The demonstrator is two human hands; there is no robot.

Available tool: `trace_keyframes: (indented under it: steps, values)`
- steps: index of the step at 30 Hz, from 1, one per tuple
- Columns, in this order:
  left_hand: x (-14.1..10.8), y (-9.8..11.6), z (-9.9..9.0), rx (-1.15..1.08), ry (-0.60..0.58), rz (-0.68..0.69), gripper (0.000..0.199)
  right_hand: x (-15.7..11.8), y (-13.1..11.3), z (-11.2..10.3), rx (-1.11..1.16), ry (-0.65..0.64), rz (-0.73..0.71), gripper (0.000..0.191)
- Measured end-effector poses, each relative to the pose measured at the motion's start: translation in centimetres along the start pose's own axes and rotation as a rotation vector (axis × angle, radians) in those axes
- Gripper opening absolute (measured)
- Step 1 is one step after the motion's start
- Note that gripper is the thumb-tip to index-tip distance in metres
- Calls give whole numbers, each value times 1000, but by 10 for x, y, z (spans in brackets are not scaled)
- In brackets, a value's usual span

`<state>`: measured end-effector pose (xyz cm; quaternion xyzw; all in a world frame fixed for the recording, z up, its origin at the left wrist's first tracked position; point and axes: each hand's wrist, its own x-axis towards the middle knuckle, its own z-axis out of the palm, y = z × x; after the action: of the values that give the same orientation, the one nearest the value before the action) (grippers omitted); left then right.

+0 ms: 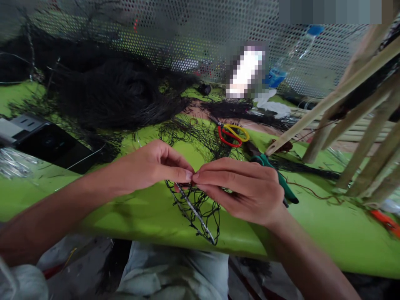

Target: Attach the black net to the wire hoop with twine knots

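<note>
My left hand (165, 164) and my right hand (243, 187) meet over the front of the green table, fingertips pinched together and almost touching. Between them they grip black netting (212, 208), whose loose mesh hangs down toward the table edge. A thin silvery wire (196, 212) runs slantwise through the hanging mesh from under the left fingers. More of the net spreads over the table behind my hands. Past my right hand lie scissors (233, 135) with one red and one yellow handle. Green-handled pliers (289, 189) are partly hidden by that hand.
A big heap of black netting (125, 91) lies at the back left, near a black box (50, 141) and a bundle of wires (15, 162). Wooden sticks (359, 137) lean at the right. A plastic bottle (286, 62) stands by the perforated screen (193, 33).
</note>
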<state>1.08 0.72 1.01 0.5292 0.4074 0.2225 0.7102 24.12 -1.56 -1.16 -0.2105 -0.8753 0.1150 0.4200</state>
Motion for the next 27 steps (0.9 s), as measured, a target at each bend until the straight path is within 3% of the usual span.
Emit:
trace_keyframes:
  steps: [10,15,20,27]
  values:
    - [-4,1,-2,63,-23,18,7,12,-13,0,432,-19,506,6]
    - [-9,2,0,134,6,39,7,13,-17,0,452,9,618,5]
    - [-16,7,2,251,44,85,11,14,-23,0,316,18,604,5]
    - [-20,12,0,311,65,173,22,9,-24,4,-26,83,320,7]
